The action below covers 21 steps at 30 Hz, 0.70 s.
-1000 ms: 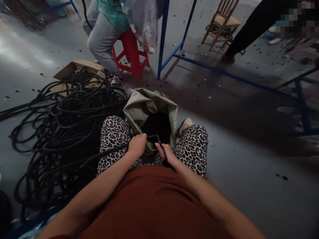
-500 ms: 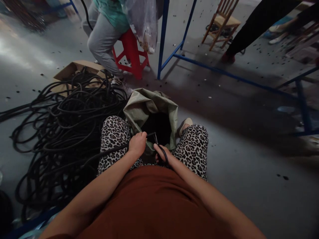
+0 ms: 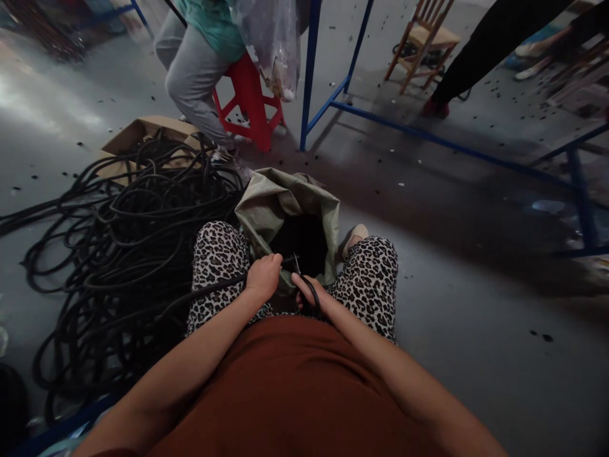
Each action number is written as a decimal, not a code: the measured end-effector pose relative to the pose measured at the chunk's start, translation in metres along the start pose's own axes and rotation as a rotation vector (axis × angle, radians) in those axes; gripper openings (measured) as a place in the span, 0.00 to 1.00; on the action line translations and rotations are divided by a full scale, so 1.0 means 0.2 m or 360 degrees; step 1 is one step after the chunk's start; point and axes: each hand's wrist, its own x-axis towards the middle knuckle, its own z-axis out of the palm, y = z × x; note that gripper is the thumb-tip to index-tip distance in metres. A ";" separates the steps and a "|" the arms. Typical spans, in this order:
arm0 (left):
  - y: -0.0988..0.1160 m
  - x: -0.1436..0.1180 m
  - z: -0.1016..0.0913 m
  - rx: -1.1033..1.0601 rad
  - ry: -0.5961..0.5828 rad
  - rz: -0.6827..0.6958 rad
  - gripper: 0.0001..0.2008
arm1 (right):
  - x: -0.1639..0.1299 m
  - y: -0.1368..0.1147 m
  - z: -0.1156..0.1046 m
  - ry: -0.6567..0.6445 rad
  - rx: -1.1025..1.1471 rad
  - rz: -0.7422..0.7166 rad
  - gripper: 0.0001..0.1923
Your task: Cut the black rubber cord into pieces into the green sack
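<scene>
Your left hand [image 3: 262, 277] is closed around the black cable [image 3: 209, 291], which runs from the big tangled pile [image 3: 118, 254] on the floor across your left knee. Your right hand [image 3: 311, 293] is clamped on black cutters [image 3: 304, 282], whose tip is just beside the cable end, over the open green sack [image 3: 285, 209] between your knees. The left fingers sit very near the blades, so a slip could nick them. A snag in the pile could also jerk the cable from your grip.
</scene>
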 end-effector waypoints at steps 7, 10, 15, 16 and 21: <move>-0.01 0.00 0.00 0.0013 0.0033 0.0047 0.08 | 0.00 -0.01 -0.01 -0.0027 -0.0048 -0.0031 0.18; -0.01 0.00 -0.01 -0.0011 0.0029 0.0033 0.08 | 0.00 -0.01 -0.02 -0.0035 -0.0105 -0.0071 0.19; 0.00 0.00 -0.02 -0.0031 -0.0044 -0.0023 0.09 | -0.02 -0.02 -0.02 0.0046 -0.0225 -0.0131 0.19; 0.01 0.00 -0.02 -0.0028 -0.0052 -0.0030 0.09 | -0.02 -0.02 -0.02 0.0064 -0.0231 -0.0126 0.19; 0.01 0.00 0.00 0.0020 -0.0014 0.0016 0.08 | -0.04 -0.03 0.00 0.0131 -0.0297 -0.0127 0.20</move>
